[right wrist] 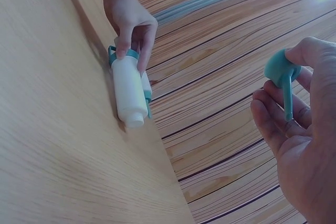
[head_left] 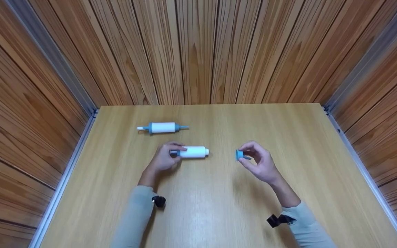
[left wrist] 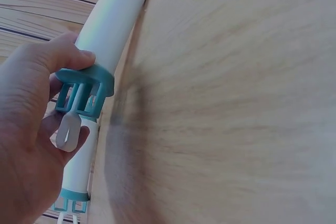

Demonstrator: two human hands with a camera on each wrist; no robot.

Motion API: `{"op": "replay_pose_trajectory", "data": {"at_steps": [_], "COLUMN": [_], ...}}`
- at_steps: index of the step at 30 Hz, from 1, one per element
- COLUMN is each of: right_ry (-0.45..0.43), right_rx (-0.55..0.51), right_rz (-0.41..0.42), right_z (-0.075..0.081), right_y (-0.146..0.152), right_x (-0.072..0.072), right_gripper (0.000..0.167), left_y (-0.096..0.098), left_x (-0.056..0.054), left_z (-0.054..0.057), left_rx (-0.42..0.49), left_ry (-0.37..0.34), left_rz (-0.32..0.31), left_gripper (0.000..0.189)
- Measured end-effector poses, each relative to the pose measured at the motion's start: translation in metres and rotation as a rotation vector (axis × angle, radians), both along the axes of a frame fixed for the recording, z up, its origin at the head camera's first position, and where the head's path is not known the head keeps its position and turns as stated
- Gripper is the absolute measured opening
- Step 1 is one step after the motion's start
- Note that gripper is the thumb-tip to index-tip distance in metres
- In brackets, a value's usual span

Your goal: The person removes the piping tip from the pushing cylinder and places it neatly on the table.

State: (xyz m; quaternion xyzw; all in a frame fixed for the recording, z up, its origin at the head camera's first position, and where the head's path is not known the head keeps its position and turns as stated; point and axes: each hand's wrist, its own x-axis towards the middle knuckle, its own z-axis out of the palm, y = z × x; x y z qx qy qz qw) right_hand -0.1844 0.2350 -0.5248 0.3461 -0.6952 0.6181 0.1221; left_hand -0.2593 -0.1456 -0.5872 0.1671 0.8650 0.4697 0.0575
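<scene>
My left hand [head_left: 165,156] grips a white cylinder [head_left: 193,152] at its teal collar [left wrist: 100,80]. From that end stick out a teal frame and a pale, flat-ended rod [left wrist: 68,129]. The cylinder lies sideways close over the table, its bare white neck [right wrist: 135,120] pointing right. Off to the right, my right hand [head_left: 258,163] pinches a teal funnel-shaped cap [right wrist: 279,67] between thumb and fingers. A thin spout [right wrist: 287,98] runs from the cap towards the palm, and its wide mouth faces the cylinder across a gap.
Behind the left hand, a second white cylinder [head_left: 163,127] with teal ends, a thin spout and a pale rod lies on the wooden table [head_left: 212,206]. Wood-plank walls [head_left: 198,51] enclose the back and sides. A metal rail [head_left: 64,186] runs along the left edge.
</scene>
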Motion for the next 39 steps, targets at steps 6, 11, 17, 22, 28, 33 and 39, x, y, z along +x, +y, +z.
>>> {"op": "replay_pose_trajectory", "data": {"at_steps": [6,11,17,22,28,33,39], "right_ry": [-0.002,-0.007,0.004,0.012,0.010,0.013,-0.013], "right_rx": [-0.001,0.007,0.004,0.006,0.020,0.017,0.017], "right_rz": [-0.001,0.003,0.003,0.000,0.006,0.005,-0.004], "right_z": [0.000,0.000,0.000,-0.001,-0.001,0.001,0.005], "right_y": [-0.001,-0.001,-0.001,-0.001,0.000,-0.001,-0.004], "right_x": [0.000,0.001,0.001,0.000,0.000,-0.001,-0.004], "right_gripper": [0.028,0.027,0.030,0.034,0.027,0.027,0.028], "left_y": [-0.001,-0.004,-0.001,0.000,0.001,0.003,0.005], "left_x": [-0.006,-0.011,-0.008,-0.008,-0.007,-0.006,-0.007], "left_z": [-0.006,-0.016,-0.007,-0.006,-0.008,-0.009,-0.011], "left_rx": [0.011,0.023,0.002,-0.002,0.006,0.018,0.033], "left_ry": [0.096,0.177,0.076,0.056,0.033,0.021,0.107], "left_rz": [-0.010,-0.024,0.013,0.021,0.044,0.067,0.057], "left_gripper": [0.034,0.032,0.035,0.035,0.036,0.036,0.034]}}
